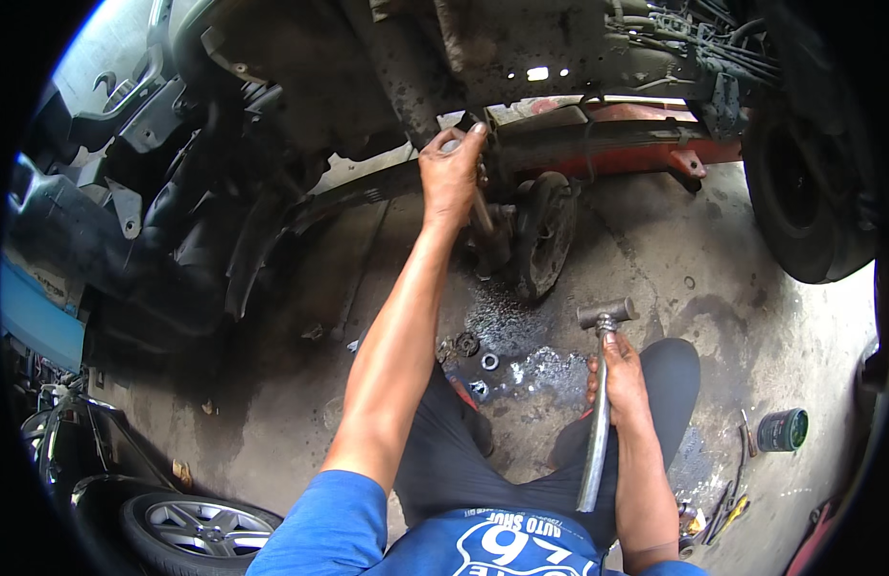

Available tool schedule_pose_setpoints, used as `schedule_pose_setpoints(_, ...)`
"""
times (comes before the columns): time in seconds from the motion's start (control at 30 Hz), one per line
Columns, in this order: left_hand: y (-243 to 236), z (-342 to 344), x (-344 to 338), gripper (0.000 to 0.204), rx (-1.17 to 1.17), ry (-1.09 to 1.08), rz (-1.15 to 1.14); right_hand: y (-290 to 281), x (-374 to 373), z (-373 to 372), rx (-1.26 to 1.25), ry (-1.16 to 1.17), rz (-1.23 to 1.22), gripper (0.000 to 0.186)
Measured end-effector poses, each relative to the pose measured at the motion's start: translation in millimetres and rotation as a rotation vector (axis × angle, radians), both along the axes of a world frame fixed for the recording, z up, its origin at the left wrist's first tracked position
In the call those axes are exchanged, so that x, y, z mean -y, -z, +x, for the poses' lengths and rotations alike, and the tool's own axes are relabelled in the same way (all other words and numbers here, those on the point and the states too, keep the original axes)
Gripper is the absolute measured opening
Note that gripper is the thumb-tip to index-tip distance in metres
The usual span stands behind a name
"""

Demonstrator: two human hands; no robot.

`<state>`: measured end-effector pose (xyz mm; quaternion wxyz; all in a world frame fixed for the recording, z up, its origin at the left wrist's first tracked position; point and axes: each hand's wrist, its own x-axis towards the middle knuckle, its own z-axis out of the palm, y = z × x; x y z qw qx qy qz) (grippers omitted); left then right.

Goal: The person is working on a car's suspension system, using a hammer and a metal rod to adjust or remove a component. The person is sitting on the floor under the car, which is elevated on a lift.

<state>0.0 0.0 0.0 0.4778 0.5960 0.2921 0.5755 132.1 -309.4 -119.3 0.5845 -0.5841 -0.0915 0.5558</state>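
Observation:
My left hand [449,182] is raised under the vehicle's dark underside, closed around a metal part at the top of an upright shaft [481,213]. Just beside that shaft stands a round, greasy hub assembly [545,240]. My right hand [617,379] grips a metal hammer [594,461] by its long tubular handle, near the cylindrical head, which sits above my fingers. A small metal ring [489,361] and a dark toothed piece [466,344] lie on the stained floor between my arms.
A hanging tyre [790,192] is at upper right, with a red-and-black beam [636,149] across the back. An alloy wheel [209,533] lies at lower left. A green can [782,429] and scattered tools [723,518] are on the concrete floor [684,307] to my right.

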Motion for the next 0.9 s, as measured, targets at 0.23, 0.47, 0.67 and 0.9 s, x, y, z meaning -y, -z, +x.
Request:
schedule_pose_setpoints(0.23, -8, -1, -2, 0.028, -0.056, 0.104, -0.052, -1, 4, -1, -0.027, 0.038, -0.015, 0.044)
schedule_pose_setpoints(0.47, -4, -33, 4, 0.04, 0.0, 0.348, -0.108, -18, -9, 20, -0.226, 0.021, 0.189, 0.049)
schedule_pose_setpoints(0.67, 41, -45, 27, 0.039, -0.227, 0.312, -0.061, -106, -87, 30, -0.078, -0.14, 0.569, 0.041)
schedule_pose_setpoints(0.9, 61, -47, 33, 0.036, -0.118, 0.318, -0.089, -187, -170, -28, -0.106, -0.381, 0.496, 0.034)
